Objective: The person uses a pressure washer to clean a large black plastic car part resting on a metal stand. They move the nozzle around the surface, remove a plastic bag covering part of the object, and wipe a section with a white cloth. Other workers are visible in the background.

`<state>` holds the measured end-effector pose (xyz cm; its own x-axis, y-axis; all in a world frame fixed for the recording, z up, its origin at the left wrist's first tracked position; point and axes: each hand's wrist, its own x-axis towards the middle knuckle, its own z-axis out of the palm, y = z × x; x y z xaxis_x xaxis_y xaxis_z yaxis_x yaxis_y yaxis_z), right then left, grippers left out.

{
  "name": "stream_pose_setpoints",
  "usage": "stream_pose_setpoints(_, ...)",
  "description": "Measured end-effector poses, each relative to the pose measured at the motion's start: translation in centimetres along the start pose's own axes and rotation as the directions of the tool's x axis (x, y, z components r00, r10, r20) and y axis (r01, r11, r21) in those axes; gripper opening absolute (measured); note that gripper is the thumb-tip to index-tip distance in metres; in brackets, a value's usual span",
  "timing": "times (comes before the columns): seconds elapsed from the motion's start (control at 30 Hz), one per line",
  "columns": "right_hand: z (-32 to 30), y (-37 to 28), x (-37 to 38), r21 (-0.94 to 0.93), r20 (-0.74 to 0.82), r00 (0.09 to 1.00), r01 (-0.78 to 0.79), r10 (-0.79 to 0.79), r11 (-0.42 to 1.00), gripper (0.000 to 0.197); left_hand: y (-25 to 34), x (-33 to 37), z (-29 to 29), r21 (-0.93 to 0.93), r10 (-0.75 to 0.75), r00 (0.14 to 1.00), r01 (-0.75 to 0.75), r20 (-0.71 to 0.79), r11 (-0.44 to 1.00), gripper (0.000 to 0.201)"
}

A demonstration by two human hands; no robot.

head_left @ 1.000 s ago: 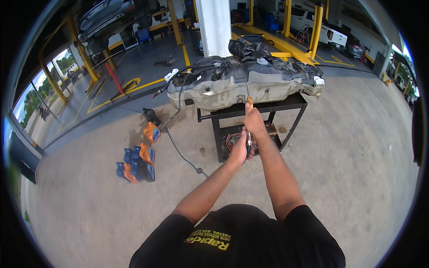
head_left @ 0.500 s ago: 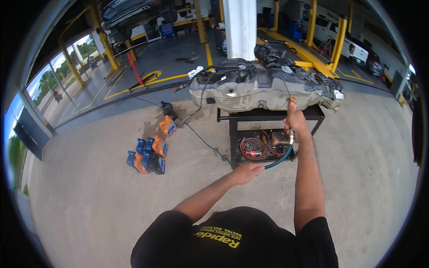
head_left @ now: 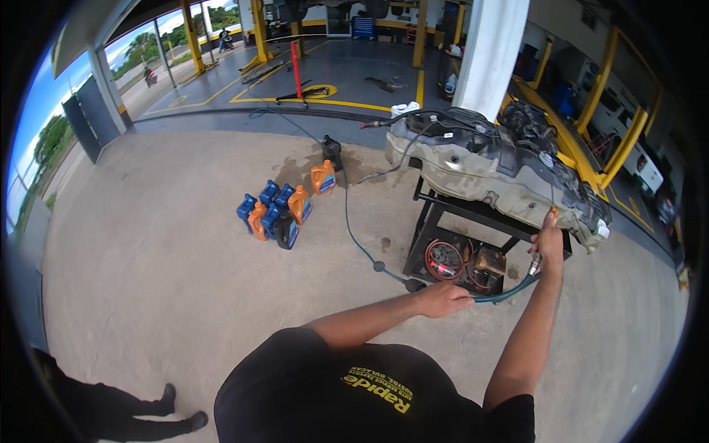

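Observation:
My right hand point(head_left: 548, 245) is wrapped around an air blow gun, whose metal hose coupling point(head_left: 535, 264) shows below the fist. A thin nozzle rises from it toward the large grey-beige fuel tank point(head_left: 473, 166). From the coupling, a teal air hose point(head_left: 509, 294) curves down to my left hand point(head_left: 443, 300), which is closed around it. Black parts and hoses lie over the tank's dirty top. The tank rests on a black metal cart point(head_left: 484, 214), just beyond my right hand. Whether the nozzle touches the tank I cannot tell.
The air hose runs across the concrete past several blue, orange and black oil jugs point(head_left: 298, 205). A coiled red hose point(head_left: 444, 260) lies on the cart's lower shelf. Behind the tank stands a white pillar point(head_left: 490, 59). Another person's legs point(head_left: 136, 413) appear at lower left.
My view has swung left, so the tank, cart and jugs sit farther right in the picture. Another person's legs have come into view. Both hands keep their hold.

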<state>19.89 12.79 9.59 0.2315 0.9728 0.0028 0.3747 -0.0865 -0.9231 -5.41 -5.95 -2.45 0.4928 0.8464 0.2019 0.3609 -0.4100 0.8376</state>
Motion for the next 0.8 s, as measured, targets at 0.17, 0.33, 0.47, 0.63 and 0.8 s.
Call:
stream_pose_setpoints(0.17,0.0,-1.3,-1.3,0.039,0.051,0.995,-0.090,0.088,0.995,0.059,1.7,0.6,-1.3,0.048,-0.033,0.999,0.032,0.027,0.998,0.038)
stream_pose_setpoints(0.33,-2.5,0.3,-0.7,0.045,-0.030,0.992,-0.124,0.125,0.991,0.056,1.7,2.1,0.1,0.009,0.016,0.999,-0.016,0.040,1.000,0.034)
stream_pose_setpoints(0.47,-3.5,1.3,0.0,-0.013,-0.059,0.989,-0.137,0.136,0.990,0.056,2.1,2.8,0.9,-0.040,-0.013,0.997,0.017,0.080,0.999,0.038)
stream_pose_setpoints(0.63,-4.6,3.0,1.6,0.021,-0.031,0.991,-0.126,0.127,0.992,0.059,1.9,3.6,1.9,-0.081,0.005,0.999,-0.001,0.044,0.997,0.034)
stream_pose_setpoints(0.8,-6.9,5.0,3.1,-0.041,-0.078,0.989,-0.126,0.123,0.991,0.063,2.8,5.3,2.7,-0.088,-0.044,0.990,0.057,0.135,0.995,0.029)
